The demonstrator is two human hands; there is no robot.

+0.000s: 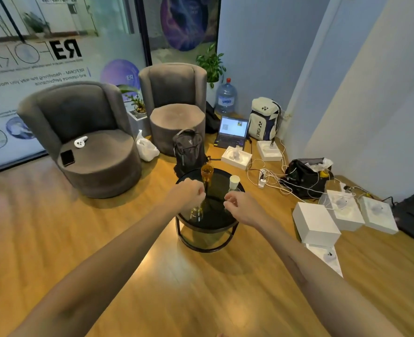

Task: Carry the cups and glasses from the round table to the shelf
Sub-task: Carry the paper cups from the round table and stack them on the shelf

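Reaching out over the small round black glass tabletop, we have both hands above it. Our left hand is curled beside the dark stem of the tall amber glass goblet, though we cannot tell whether it grips it. Our right hand hangs loosely curled, holding nothing we can see. A clear short glass stands near the front edge, a white paper cup toward the back right.
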